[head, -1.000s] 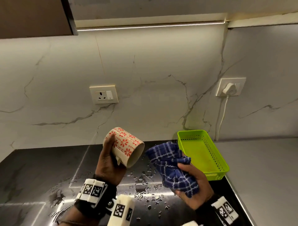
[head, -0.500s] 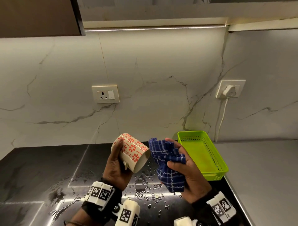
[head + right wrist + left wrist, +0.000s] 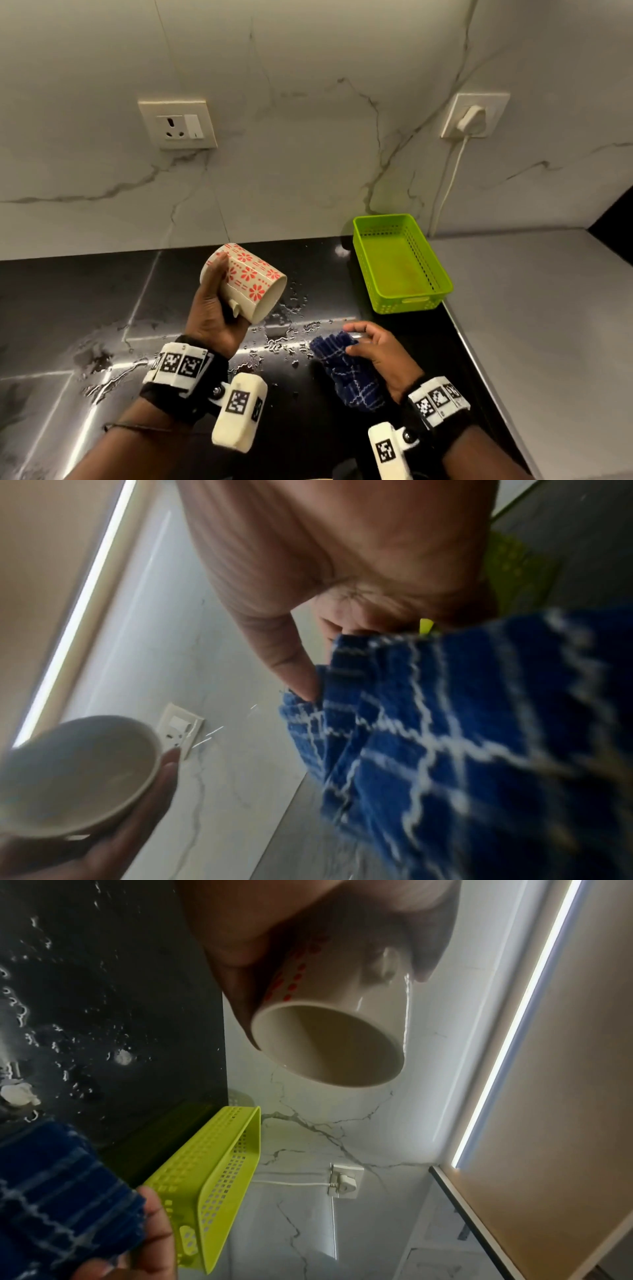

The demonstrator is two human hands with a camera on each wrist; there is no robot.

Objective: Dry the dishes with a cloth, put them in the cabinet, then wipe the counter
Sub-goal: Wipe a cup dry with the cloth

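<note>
My left hand (image 3: 214, 315) grips a cream mug (image 3: 251, 281) with red flowers, tilted on its side above the black counter (image 3: 68, 308), mouth facing right and down. In the left wrist view the mug (image 3: 329, 1031) shows an empty inside, fingers wrapped round its body. To the right and lower, my right hand (image 3: 380, 356) holds a bunched blue checked cloth (image 3: 346, 370) close over the counter. The right wrist view shows the cloth (image 3: 462, 737) pinched under the thumb and fingers, with the mug (image 3: 72, 775) at lower left. Cloth and mug are apart.
Water drops and streaks (image 3: 284, 329) lie on the counter between my hands. An empty lime green basket (image 3: 400, 263) stands at the back right, beside a grey counter section (image 3: 531, 308). The marble wall carries a socket (image 3: 178, 125) and a plugged-in adapter (image 3: 472, 118) with white cable.
My right hand has dropped with the cloth from beside the mug's mouth down towards the counter. The left hand still holds the mug tilted; the head view has tipped downward.
</note>
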